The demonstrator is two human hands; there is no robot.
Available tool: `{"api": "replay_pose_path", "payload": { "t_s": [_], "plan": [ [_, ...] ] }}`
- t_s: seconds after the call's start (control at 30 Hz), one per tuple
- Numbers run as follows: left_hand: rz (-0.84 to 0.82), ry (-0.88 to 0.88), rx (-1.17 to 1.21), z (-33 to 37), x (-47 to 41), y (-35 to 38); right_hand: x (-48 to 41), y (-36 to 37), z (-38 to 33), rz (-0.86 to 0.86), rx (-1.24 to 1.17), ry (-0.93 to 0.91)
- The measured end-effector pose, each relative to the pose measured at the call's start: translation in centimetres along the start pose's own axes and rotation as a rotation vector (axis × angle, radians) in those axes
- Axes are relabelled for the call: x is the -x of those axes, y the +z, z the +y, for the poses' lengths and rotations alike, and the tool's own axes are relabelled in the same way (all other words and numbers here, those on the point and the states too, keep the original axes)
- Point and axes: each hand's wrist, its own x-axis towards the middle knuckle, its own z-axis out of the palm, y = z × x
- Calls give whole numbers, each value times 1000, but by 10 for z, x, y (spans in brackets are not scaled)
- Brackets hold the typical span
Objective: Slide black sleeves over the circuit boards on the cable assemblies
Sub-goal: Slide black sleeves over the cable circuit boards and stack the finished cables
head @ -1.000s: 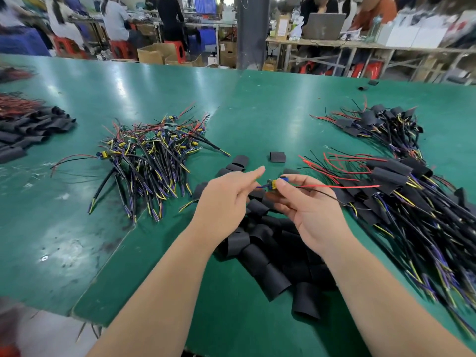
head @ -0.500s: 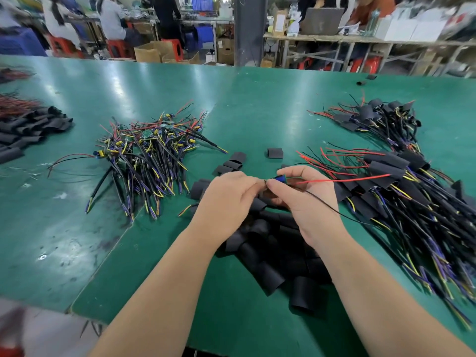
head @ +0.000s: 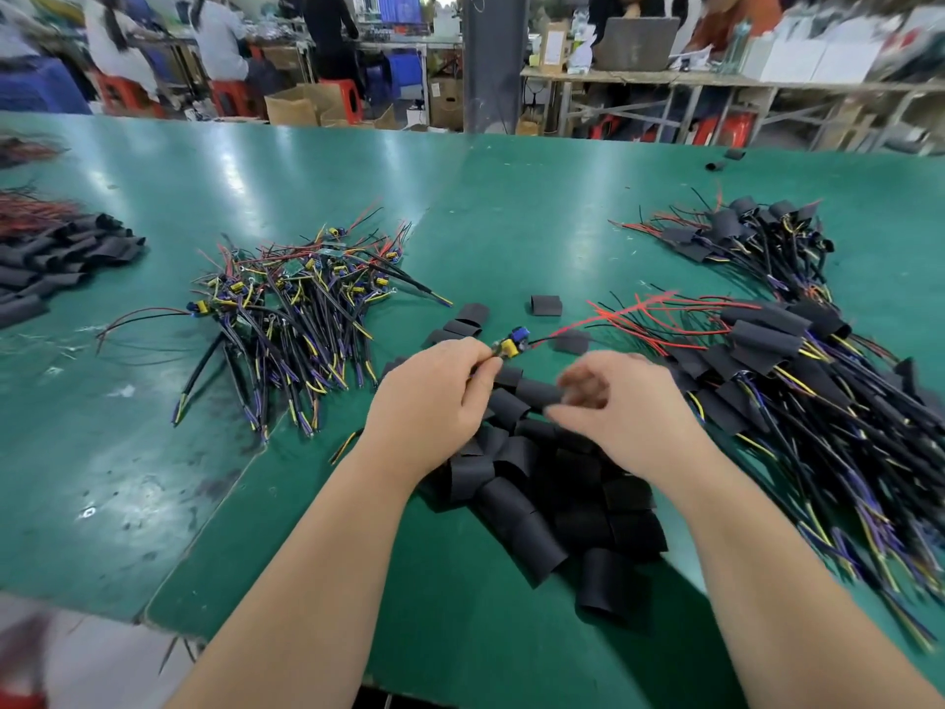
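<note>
The left grip [head: 434, 401] is pinched tight on one cable [head: 555, 334], just behind its small board [head: 509, 345]. It holds the board a little above the surface [head: 460, 212]. The board sticks out past the fingertips and has no sleeve on it yet. Its red wire trails off to the right.

A moment ago both hands held this board. Now the right grip [head: 621, 406] has let go and dropped down to the pile of black sleeves [head: 537, 509]. It is blurry, with its fingers bent over a sleeve on top, and I cannot tell if it has one yet. I think the next step is to pick up a sleeve and push it over the board.

The bare cables [head: 286, 319] lie in a heap well off to the left. The done cables [head: 767, 360] lie close on the right, and their wires could snag. The near edge of the surface is not far from the sleeve pile, so a bumped sleeve could fall off. Past the hands there is more open green.
</note>
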Motion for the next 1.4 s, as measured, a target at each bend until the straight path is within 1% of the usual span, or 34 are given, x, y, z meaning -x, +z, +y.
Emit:
{"api": "replay_pose_path", "payload": {
  "t_s": [0.03,0.1,0.2,0.27,0.4,0.6,0.77,0.9,0.97,1.13,1.17,1.23,1.27,1.33,1.37,1.4],
  "plan": [
    [10,-12,2,-3,-1,-2,2,-5,3,-60,85,-5],
    [22,-26,24,-8,-2,-4,6,-7,3,-165,155,-14],
    [46,-29,46,-11,-2,-4,6,3,-6,-254,298,-86],
    [66,-34,36,-11,-2,-3,5,9,-9,-241,326,-115],
    [118,-59,-4,-10,-1,-3,3,13,-6,-195,297,-101],
    [141,-54,-27,-11,0,-3,1,20,-8,-223,216,-100],
    [166,-43,-20,-11,-1,-3,1,21,-8,-102,196,-143],
    [177,-56,-29,-11,-1,-4,-1,24,-7,-187,272,-157],
    [178,-50,-33,-11,-1,-3,-3,27,-8,-188,289,-144],
    [198,-38,-42,-10,-1,-4,-5,28,-8,-148,204,-104],
    [207,-44,-42,-10,-1,-3,-4,28,-8,-120,191,-110],
    [237,-65,-30,-10,-1,-3,-3,26,-9,-15,93,-110],
    [255,-71,-18,-10,-1,-3,-2,24,-10,51,11,-86],
    [294,-77,22,-11,-2,-4,-2,19,-10,165,-229,27],
    [314,-80,48,-11,-2,-5,-3,16,-11,197,-409,105],
    [337,-81,75,-11,-2,-6,-3,12,-11,208,-641,182]
  ]
}}
